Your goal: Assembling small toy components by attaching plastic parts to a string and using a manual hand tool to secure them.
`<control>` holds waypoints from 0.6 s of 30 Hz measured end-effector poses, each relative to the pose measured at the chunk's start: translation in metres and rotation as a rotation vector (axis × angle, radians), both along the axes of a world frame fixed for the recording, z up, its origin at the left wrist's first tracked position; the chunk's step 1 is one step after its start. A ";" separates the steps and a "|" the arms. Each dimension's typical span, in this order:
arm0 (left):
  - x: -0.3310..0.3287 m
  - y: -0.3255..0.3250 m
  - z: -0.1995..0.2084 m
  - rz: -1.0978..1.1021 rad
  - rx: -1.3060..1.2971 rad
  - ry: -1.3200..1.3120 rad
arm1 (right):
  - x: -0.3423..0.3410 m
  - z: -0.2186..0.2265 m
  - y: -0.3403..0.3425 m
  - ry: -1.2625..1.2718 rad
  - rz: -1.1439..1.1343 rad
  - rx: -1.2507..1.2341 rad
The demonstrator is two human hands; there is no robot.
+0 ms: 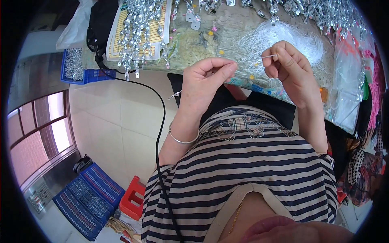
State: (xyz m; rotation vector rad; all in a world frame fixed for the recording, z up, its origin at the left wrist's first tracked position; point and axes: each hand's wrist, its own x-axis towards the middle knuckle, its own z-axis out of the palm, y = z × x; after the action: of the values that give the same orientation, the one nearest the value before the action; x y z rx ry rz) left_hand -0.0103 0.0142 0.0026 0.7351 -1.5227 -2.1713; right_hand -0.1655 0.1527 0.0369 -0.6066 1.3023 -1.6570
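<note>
My left hand (206, 83) is raised at the table's near edge, its thumb and forefinger tips pressed together; whatever they pinch is too small to tell. By its wrist a short silvery beaded piece (175, 95) sticks out, partly hidden by the hand. To the right, my right hand (292, 69) pinches a thin, pale needle-like piece (269, 56) between thumb and forefinger, its end pointing left. The two hands are apart. Beneath and beyond my right hand lies a loose heap of fine white thread (279, 35) on the worn, stained table (190, 48).
Strings of shiny clear beads (139, 36) hang over a yellow striped mat (117, 40). More beaded strands line the table's far side. Clear plastic bags (346, 81) lie at right. A blue crate (73, 67), a black cable (162, 109), blue trays (87, 198) and a red stool (133, 198) are at left.
</note>
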 end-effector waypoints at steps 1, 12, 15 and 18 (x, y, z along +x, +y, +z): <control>0.000 0.001 -0.001 0.001 -0.003 0.000 | 0.001 0.000 -0.002 0.043 0.015 -0.028; -0.003 0.005 0.008 0.002 0.010 0.021 | 0.018 -0.003 -0.019 1.174 0.067 -0.081; -0.004 0.004 0.001 -0.014 0.092 0.069 | 0.023 -0.005 -0.020 1.305 0.058 -0.088; -0.003 0.001 0.002 -0.030 0.135 0.029 | 0.025 -0.007 -0.021 1.326 0.067 -0.090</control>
State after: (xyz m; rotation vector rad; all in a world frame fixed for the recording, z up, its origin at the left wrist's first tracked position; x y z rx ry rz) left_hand -0.0132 0.0153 0.0049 0.7242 -1.3920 -2.3150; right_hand -0.1408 0.1318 0.0298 -1.9630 2.0187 -1.1778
